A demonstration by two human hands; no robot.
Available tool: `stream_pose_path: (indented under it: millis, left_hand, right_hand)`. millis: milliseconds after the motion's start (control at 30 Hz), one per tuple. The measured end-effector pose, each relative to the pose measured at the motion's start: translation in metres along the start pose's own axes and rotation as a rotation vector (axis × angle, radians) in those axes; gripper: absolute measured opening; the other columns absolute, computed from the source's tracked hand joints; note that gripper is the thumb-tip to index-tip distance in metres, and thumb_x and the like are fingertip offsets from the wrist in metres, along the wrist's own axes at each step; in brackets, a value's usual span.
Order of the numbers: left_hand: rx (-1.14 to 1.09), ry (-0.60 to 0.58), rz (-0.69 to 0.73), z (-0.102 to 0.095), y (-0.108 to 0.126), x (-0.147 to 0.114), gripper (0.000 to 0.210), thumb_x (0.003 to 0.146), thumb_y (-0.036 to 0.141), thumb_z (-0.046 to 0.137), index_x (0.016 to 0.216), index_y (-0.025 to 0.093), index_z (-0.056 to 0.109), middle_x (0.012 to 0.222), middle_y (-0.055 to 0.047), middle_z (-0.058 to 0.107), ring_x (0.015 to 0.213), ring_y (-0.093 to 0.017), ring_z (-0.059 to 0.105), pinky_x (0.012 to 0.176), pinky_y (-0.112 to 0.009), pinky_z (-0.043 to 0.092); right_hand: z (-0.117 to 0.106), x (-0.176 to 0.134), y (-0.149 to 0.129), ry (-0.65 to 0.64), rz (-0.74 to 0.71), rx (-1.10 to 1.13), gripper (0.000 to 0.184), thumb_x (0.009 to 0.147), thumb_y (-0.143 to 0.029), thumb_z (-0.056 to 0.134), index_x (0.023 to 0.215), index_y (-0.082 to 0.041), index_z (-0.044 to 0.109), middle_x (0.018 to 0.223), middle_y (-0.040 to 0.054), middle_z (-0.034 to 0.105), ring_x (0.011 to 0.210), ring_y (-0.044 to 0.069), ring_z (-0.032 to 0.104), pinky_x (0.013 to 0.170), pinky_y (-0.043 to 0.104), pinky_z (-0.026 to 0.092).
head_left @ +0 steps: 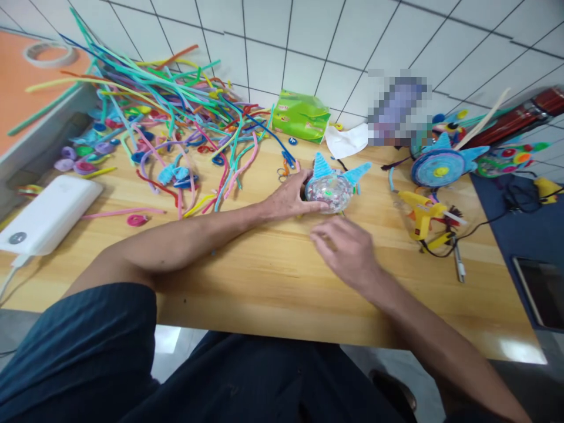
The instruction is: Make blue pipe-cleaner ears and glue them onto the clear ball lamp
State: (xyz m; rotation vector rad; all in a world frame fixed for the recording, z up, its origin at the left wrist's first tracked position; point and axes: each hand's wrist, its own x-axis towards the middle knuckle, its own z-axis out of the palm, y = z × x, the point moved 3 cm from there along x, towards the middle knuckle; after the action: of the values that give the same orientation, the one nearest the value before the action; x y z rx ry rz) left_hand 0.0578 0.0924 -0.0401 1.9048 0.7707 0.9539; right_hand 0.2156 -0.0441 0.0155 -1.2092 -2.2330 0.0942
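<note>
My left hand (288,198) is wrapped round the left side of a clear round craft body (330,192) with bits of colour inside. Two pointed light-blue pipe-cleaner ears (356,174) stick up from its far edge. The body rests on the wooden table (264,276) or just above it; I cannot tell which. Just in front of it, to the right, is my right hand (346,249), apart from the body. Its fingers are curled in and slightly blurred, so anything small between them is hidden.
Many loose pipe cleaners (176,100) spread over the back left, near a white power bank (50,214). A green tissue pack (302,116) lies by the tiled wall. On the right are a yellow glue gun (418,211) with its cord, a blue disc-shaped craft (438,167) and a pen (459,261).
</note>
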Motion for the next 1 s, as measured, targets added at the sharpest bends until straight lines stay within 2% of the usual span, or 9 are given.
stream_pose_path:
  millis: [100,200,333,500,633,767,900,1000]
  left_hand:
    - [0.019,-0.013,-0.037,0.0,0.001,0.0,0.083,0.077,0.067,0.089,0.137,0.017,0.063,0.135,-0.019,0.073,0.125,-0.038,0.07,0.113,-0.059,0.055]
    - [0.02,0.0,-0.043,0.0,0.002,0.001,0.082,0.077,0.067,0.089,0.135,0.016,0.063,0.136,-0.019,0.073,0.127,-0.038,0.069,0.113,-0.056,0.055]
    - [0.039,0.0,-0.031,0.001,0.002,0.003,0.081,0.077,0.069,0.089,0.135,0.018,0.063,0.134,-0.017,0.072,0.125,-0.037,0.069,0.111,-0.054,0.054]
    - [0.058,-0.004,-0.01,0.001,0.0,0.004,0.082,0.076,0.074,0.088,0.132,0.018,0.064,0.131,-0.016,0.073,0.122,-0.037,0.069,0.108,-0.053,0.054]
    - [0.045,-0.002,0.015,0.002,-0.004,0.005,0.08,0.077,0.071,0.088,0.133,0.02,0.063,0.132,-0.015,0.072,0.128,-0.039,0.068,0.11,-0.054,0.053]
    - [0.047,-0.001,0.031,0.004,-0.008,0.007,0.079,0.078,0.069,0.088,0.136,0.02,0.062,0.134,-0.015,0.072,0.134,-0.041,0.065,0.113,-0.057,0.051]
    - [0.069,0.0,0.037,0.004,-0.008,0.008,0.081,0.079,0.07,0.087,0.135,0.018,0.061,0.135,-0.016,0.072,0.13,-0.04,0.068,0.112,-0.057,0.053]
    - [0.075,-0.003,0.04,0.004,-0.008,0.008,0.085,0.079,0.072,0.086,0.136,0.015,0.061,0.134,-0.018,0.071,0.127,-0.039,0.068,0.112,-0.055,0.054]
  right_hand:
    - [0.034,0.008,-0.024,-0.194,-0.074,-0.065,0.025,0.109,-0.019,0.057,0.092,-0.022,0.074,0.09,0.006,0.08,0.083,0.021,0.073,0.08,0.037,0.055]
    - [0.057,0.015,-0.024,-0.239,-0.032,-0.15,0.025,0.111,-0.023,0.056,0.097,-0.02,0.076,0.093,0.0081,0.08,0.084,0.021,0.072,0.078,0.036,0.051]
    - [0.07,0.019,-0.02,-0.276,-0.031,-0.22,0.028,0.111,-0.02,0.052,0.095,-0.019,0.075,0.09,0.0088,0.078,0.081,0.021,0.07,0.072,0.036,0.045]
    - [0.068,0.014,-0.03,-0.353,0.013,-0.191,0.023,0.106,-0.019,0.049,0.092,-0.019,0.067,0.085,0.008,0.074,0.073,0.02,0.063,0.067,0.035,0.039]
    - [0.054,-0.006,-0.055,-0.421,-0.08,-0.074,0.017,0.102,-0.013,0.051,0.092,-0.021,0.064,0.084,0.0044,0.071,0.074,0.018,0.063,0.069,0.032,0.041]
    - [0.049,-0.023,-0.074,-0.461,-0.122,-0.078,0.022,0.107,-0.014,0.052,0.09,-0.02,0.066,0.083,0.0037,0.072,0.075,0.017,0.065,0.071,0.033,0.045]
    - [0.059,-0.029,-0.082,-0.442,-0.122,-0.14,0.028,0.109,-0.015,0.052,0.087,-0.021,0.067,0.081,0.0044,0.073,0.073,0.018,0.066,0.07,0.035,0.046]
    - [0.063,-0.024,-0.076,-0.394,-0.12,-0.186,0.029,0.107,-0.015,0.05,0.084,-0.022,0.066,0.08,0.0058,0.072,0.071,0.019,0.064,0.067,0.037,0.043]
